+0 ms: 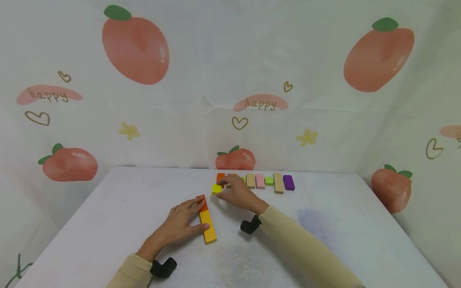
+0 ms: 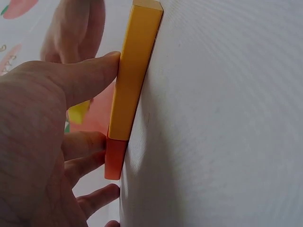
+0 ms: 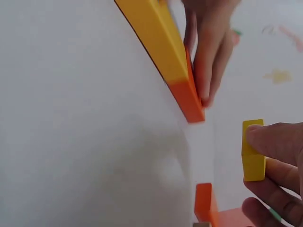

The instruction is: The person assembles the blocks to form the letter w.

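My left hand (image 1: 179,221) touches two blocks lying end to end on the white table. Its thumb rests against the amber block (image 1: 208,229), and its fingers lie along the orange-red block (image 1: 204,204) at the far end. In the left wrist view the thumb meets the amber block (image 2: 133,66) along one long edge. A small bright yellow block (image 1: 216,189) is pinched between the thumb and fingers of my right hand (image 1: 240,195). The right wrist view shows this yellow block (image 3: 254,166) apart from the two lined-up blocks.
Along the table's back edge runs a row of blocks: an orange one (image 1: 221,175), a striped one (image 1: 250,181), a pink one (image 1: 260,181), a green one (image 1: 269,181), a tall wooden one (image 1: 278,184) and a purple one (image 1: 289,183). My right hand partly covers the row's left part.
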{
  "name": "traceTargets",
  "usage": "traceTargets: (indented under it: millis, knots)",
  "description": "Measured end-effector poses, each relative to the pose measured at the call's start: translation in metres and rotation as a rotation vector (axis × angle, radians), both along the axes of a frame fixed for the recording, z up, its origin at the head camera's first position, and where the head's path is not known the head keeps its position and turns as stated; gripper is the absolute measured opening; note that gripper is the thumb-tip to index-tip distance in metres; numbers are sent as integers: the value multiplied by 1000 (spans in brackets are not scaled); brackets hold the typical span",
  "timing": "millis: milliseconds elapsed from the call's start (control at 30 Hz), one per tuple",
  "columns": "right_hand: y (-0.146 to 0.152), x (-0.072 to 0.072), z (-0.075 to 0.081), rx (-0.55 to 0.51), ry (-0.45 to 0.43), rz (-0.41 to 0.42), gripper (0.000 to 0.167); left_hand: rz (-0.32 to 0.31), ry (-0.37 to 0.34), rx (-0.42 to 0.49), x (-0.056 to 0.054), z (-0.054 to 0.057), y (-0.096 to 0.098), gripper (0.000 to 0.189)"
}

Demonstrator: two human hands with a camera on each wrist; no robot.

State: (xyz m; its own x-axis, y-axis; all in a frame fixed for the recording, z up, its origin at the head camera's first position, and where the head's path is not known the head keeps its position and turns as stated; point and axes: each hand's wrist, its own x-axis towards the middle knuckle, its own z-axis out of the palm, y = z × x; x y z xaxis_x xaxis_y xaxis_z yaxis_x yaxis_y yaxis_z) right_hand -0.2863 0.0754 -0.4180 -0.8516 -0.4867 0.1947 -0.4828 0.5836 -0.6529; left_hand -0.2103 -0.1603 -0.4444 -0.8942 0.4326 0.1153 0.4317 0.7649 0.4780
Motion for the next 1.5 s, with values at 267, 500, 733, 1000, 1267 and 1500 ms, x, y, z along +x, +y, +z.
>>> traceTargets:
  millis: [267, 500, 733, 1000, 1267, 1500]
  knots:
    - [31, 46, -17, -100, -85, 101, 36, 5, -12, -7, 0, 0, 0, 80]
    - [42, 82, -31, -127, -213, 204, 31, 8, -18, -16, 0, 2, 1, 80]
    - [41, 94, -35, -138, -227, 267, 31, 19, -26, -24, 0, 2, 1, 81]
    - [36, 96, -40, -109, -182, 271, 32, 26, -26, -33, 0, 1, 2, 80]
    - [36, 97, -42, -103, -161, 263, 34, 20, -25, -33, 0, 0, 1, 80]
    - [36, 97, -42, -95, -167, 259, 36, 23, -27, -36, 0, -1, 1, 81]
